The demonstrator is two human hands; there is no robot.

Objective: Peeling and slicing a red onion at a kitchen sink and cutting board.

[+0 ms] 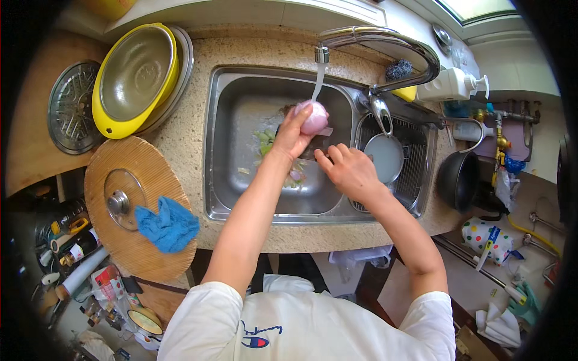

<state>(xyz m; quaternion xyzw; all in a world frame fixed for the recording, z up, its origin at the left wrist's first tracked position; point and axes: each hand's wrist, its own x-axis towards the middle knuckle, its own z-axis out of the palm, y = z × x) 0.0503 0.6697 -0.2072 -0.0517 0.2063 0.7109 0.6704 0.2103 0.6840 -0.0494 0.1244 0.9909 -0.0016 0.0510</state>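
My left hand (pixel 291 133) holds a peeled purple onion (pixel 312 118) over the stainless steel sink basin (pixel 235 99). Water (pixel 319 81) from the chrome tap (pixel 361 34) runs onto the onion. Just below it is a flat, dark, blade-like thing (pixel 319 143), mostly hidden by my hands. My right hand (pixel 350 169) is to the right, its fingers curled by the near edge of that thing; whether they grip it is unclear. Green and pale vegetable scraps (pixel 265 143) lie on the basin floor, with more peelings (pixel 295 176) below my left wrist.
A white bowl (pixel 384 155) and wire rack (pixel 413 160) occupy the small right basin. A black pot (pixel 458 180) and white pump bottle (pixel 447 85) are farther right. Left are a yellow-rimmed basin (pixel 135 72), a round wooden board (pixel 108 158), a glass lid (pixel 119 203) and blue cloth (pixel 167 224).
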